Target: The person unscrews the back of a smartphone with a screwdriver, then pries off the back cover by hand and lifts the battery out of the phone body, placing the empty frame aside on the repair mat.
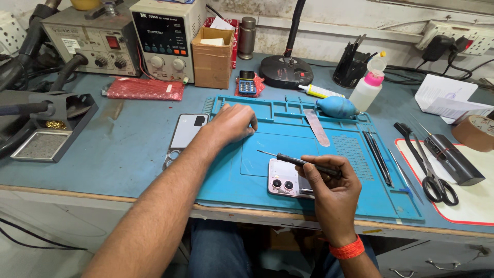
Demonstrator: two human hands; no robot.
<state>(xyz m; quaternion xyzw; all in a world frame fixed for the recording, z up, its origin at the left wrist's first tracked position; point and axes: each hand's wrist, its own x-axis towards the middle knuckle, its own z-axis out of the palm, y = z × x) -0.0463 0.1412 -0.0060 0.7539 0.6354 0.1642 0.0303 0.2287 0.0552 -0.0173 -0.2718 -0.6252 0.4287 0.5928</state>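
Nearest, at lower centre of the frame: right hand (pixel 333 193), orange wristband (pixel 348 249) at the wrist, fingers closed around a thin black screwdriver (pixel 303 163) held nearly level, tip pointing left. Directly beneath and just left of that hand: phone (pixel 288 180) lying back-up on the blue work mat (pixel 334 149), two camera lenses showing, right edge hidden by the hand. Further up, left of centre: left hand (pixel 232 123) resting palm down at the mat's upper left edge, fingers curled loosely, holding nothing visible. Just beside it on the table (pixel 123 149): pale phone back cover (pixel 186 131), partly under the forearm. On the mat's upper part: metal pry blade (pixel 316 126) and blue air blower (pixel 337 106). At right: tweezers (pixel 378 157), then scissors (pixel 429 170). At the far upper left: power supply (pixel 167 38) and cardboard box (pixel 212 56).
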